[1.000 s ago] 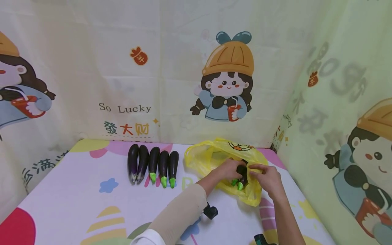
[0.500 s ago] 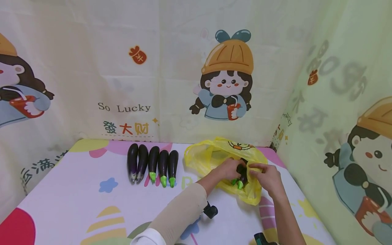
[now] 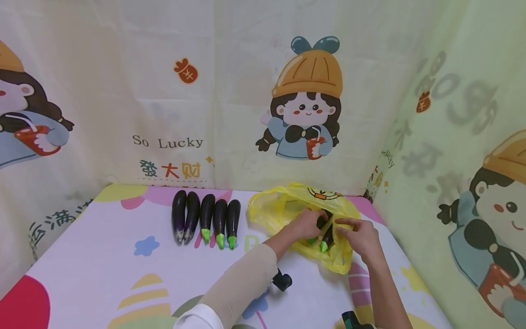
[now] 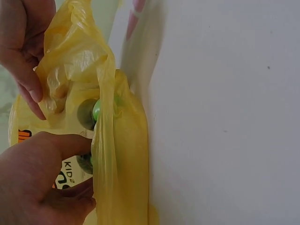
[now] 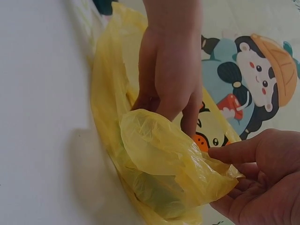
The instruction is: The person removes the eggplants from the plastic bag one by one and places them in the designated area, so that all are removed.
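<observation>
A yellow plastic bag (image 3: 267, 205) lies on its side with its mouth facing me. My left hand (image 3: 306, 225) reaches inside it, fingers around a dark purple eggplant (image 3: 322, 222). Beside that one in the bag rests another eggplant (image 3: 328, 236), its green stem end toward me. My right hand (image 3: 361, 240) pinches the bag's right edge between thumb and fingers, as the right wrist view also shows. In the left wrist view, yellow film hides most of both eggplants. Left of the bag, several eggplants (image 3: 207, 214) lie side by side in a row.
The table (image 3: 102, 246) has a white cover with coloured prints. Printed curtains (image 3: 238, 91) stand behind it and to the right. A small black device (image 3: 282, 279) shows at the left wrist, another black device (image 3: 351, 320) at the right wrist.
Inside the bag, the left hand and its eggplant have shifted slightly, and a gap now shows between the two eggplants. The right hand keeps its hold on the bag edge.
</observation>
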{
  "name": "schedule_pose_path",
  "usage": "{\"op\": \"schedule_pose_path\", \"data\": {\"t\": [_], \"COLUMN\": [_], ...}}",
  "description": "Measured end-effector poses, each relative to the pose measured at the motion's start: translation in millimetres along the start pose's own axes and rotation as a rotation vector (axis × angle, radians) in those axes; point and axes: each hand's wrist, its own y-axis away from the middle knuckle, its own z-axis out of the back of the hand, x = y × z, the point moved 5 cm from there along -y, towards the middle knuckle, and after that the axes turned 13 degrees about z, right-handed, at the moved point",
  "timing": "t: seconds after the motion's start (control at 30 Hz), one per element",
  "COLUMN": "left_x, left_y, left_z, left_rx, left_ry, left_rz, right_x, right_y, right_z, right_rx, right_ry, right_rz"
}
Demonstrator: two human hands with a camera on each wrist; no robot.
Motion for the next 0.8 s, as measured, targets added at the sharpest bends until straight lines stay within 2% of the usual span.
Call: {"op": "schedule_pose_path", "data": {"t": [0.23, 0.5, 0.8], "left_x": [7.2, 15.5, 22.3], "left_y": [3.3, 9.5, 23.8], "left_z": [9.5, 17.8, 30.1], "left_rx": [-0.021, -0.007, -0.004], "left_ry": [0.027, 0.110, 0.181], "left_rz": [-0.011, 0.000, -0.024], "right_x": [1, 0, -1], "right_y": [-1, -1, -1], "right_z": [1, 1, -1], "right_rx": [-0.011, -0.001, -0.005], "right_ry": [0.025, -0.004, 0.008], "right_rz": [0.040, 0.019, 0.017]}}
